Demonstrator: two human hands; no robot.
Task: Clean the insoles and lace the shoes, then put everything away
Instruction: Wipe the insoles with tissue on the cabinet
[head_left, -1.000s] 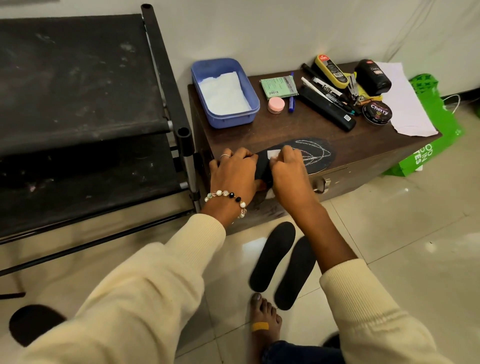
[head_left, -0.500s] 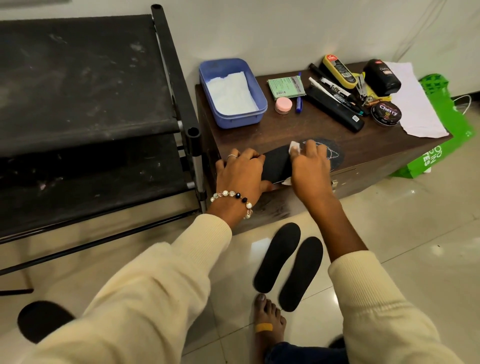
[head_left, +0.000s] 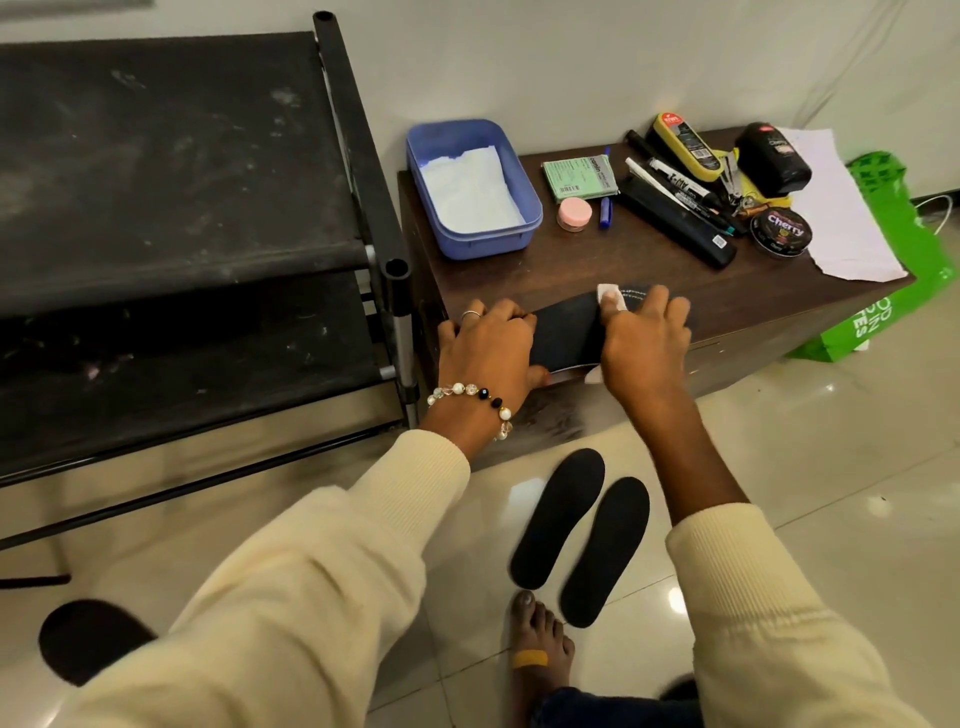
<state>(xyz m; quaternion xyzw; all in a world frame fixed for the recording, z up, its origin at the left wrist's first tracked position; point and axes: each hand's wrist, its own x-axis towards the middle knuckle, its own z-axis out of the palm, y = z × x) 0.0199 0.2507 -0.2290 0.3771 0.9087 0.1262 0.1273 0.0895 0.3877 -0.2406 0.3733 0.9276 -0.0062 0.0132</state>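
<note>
Left hand (head_left: 488, 348) pins insole (head_left: 563, 332) on counter (head_left: 727, 291), fingers curled over its end. Right hand (head_left: 644, 338), at 3 o'clock, grip pressing white wipe (head_left: 609, 296) onto it.
</note>
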